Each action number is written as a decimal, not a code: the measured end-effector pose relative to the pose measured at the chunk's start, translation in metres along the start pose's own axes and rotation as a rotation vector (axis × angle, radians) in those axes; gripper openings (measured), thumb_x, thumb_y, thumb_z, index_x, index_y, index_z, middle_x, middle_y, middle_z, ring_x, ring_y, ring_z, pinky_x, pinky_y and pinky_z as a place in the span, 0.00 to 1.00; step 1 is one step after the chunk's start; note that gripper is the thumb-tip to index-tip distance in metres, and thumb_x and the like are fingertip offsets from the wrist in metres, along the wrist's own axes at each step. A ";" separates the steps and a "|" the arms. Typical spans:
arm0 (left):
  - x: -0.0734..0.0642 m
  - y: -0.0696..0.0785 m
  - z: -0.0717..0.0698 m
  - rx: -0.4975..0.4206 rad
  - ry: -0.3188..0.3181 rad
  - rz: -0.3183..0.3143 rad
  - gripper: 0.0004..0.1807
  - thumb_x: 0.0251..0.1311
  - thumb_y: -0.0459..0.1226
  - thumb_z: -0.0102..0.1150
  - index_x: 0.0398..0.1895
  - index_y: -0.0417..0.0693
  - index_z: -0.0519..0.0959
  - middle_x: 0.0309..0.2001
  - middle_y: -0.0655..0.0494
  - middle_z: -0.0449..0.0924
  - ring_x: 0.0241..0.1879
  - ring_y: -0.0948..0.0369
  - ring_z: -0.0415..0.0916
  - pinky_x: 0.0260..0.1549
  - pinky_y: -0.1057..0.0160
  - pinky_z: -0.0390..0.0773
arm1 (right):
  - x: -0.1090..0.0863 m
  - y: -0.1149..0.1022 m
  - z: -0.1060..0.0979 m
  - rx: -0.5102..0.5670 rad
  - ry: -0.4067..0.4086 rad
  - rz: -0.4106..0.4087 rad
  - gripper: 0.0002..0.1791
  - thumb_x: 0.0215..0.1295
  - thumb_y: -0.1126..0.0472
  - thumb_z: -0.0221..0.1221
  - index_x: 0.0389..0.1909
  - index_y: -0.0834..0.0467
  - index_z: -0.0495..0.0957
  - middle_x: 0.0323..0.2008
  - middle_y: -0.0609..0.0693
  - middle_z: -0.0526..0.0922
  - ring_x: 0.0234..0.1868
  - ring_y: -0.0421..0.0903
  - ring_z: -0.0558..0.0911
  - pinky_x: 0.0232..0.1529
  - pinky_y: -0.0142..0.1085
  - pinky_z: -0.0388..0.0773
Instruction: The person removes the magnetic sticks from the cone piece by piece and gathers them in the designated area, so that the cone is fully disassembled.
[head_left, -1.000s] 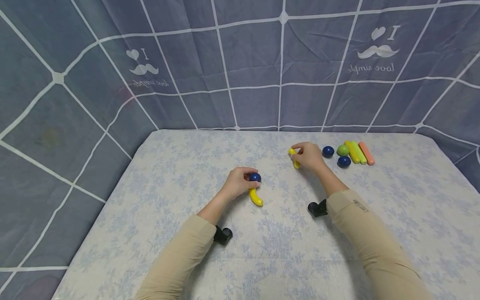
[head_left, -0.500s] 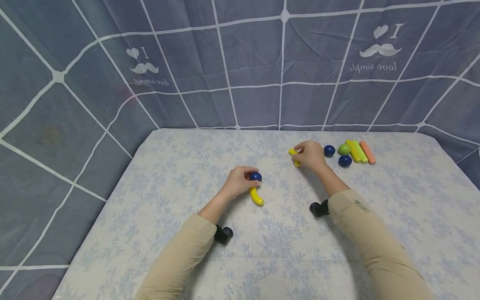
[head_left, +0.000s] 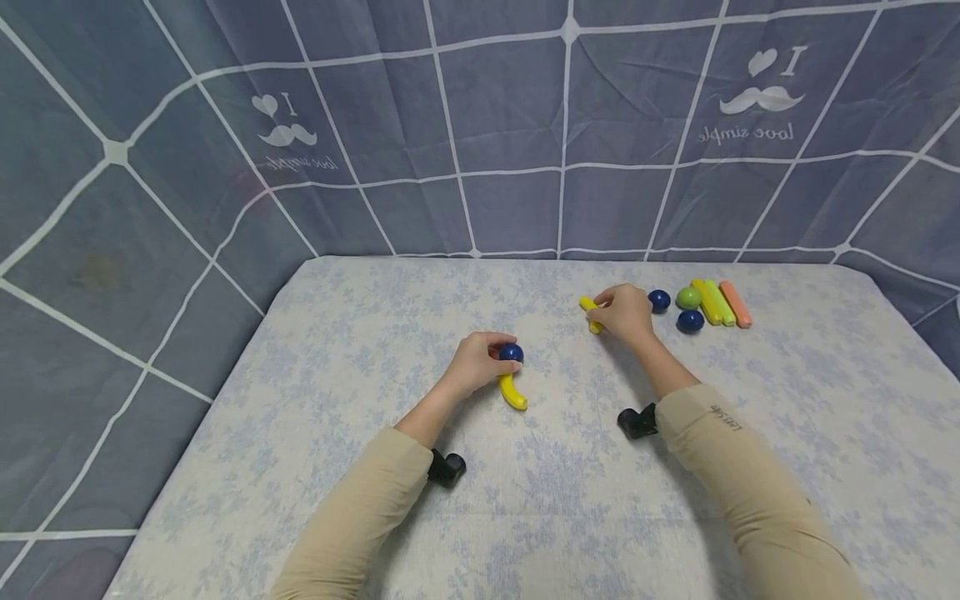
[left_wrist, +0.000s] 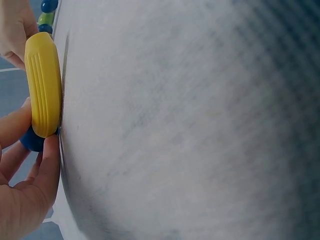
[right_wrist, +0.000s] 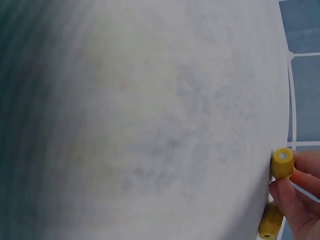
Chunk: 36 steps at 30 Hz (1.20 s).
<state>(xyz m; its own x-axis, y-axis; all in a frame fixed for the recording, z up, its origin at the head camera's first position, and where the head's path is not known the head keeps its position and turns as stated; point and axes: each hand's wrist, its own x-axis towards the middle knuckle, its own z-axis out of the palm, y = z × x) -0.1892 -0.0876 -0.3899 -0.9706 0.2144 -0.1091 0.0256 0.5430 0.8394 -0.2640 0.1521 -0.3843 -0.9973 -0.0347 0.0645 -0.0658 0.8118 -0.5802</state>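
Note:
A dark blue ball [head_left: 512, 353] is gripped between the thumb and fingers of my left hand [head_left: 474, 363] near the table's middle. Directly below the ball a yellow curved rod [head_left: 513, 393] lies against it, its ridged side filling part of the left wrist view [left_wrist: 44, 85]. Farther back and to the right, my right hand [head_left: 624, 313] pinches a yellow piece [head_left: 588, 304]. In the right wrist view two yellow ends show, one at the fingertips [right_wrist: 295, 175] and one lower; fingers hide the part between, so I cannot tell whether they are one piece.
Right of my right hand sit two blue balls [head_left: 690, 322] and a green ball [head_left: 688, 298]. Beside them lie several straight sticks, yellow, yellow-green and orange [head_left: 735, 305]. A patterned cloth covers the table [head_left: 555, 500]; a grey-blue curtain [head_left: 510, 125] hangs behind and left.
My right hand and its yellow piece have shifted very slightly to the right. The left hand keeps its hold on the blue ball with almost no movement.

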 end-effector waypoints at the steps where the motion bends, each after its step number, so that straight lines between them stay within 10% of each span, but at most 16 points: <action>1: 0.000 0.000 0.000 0.000 -0.001 -0.001 0.21 0.55 0.32 0.65 0.54 0.40 0.77 0.43 0.47 0.77 0.35 0.57 0.68 0.30 0.69 0.72 | 0.000 0.000 0.000 -0.004 0.004 0.006 0.16 0.56 0.62 0.64 0.41 0.69 0.81 0.35 0.64 0.83 0.36 0.58 0.80 0.51 0.53 0.66; 27: 0.000 0.001 0.001 0.018 0.000 0.011 0.25 0.53 0.32 0.66 0.57 0.43 0.75 0.45 0.46 0.76 0.39 0.56 0.71 0.31 0.68 0.74 | 0.003 -0.006 -0.011 0.050 0.025 -0.009 0.15 0.55 0.63 0.63 0.42 0.68 0.81 0.35 0.64 0.83 0.35 0.56 0.79 0.40 0.47 0.72; 36: -0.001 0.000 0.002 0.024 0.001 0.003 0.29 0.52 0.33 0.67 0.59 0.43 0.73 0.50 0.45 0.75 0.42 0.55 0.72 0.35 0.65 0.76 | -0.004 -0.023 -0.009 0.230 -0.171 -0.026 0.19 0.57 0.60 0.64 0.48 0.65 0.80 0.38 0.61 0.81 0.32 0.53 0.81 0.30 0.35 0.75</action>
<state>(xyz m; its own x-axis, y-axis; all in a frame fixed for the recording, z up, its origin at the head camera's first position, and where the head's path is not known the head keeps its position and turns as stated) -0.1878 -0.0862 -0.3910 -0.9707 0.2152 -0.1066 0.0339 0.5621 0.8264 -0.2580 0.1394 -0.3639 -0.9849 -0.1674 -0.0442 -0.0779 0.6563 -0.7505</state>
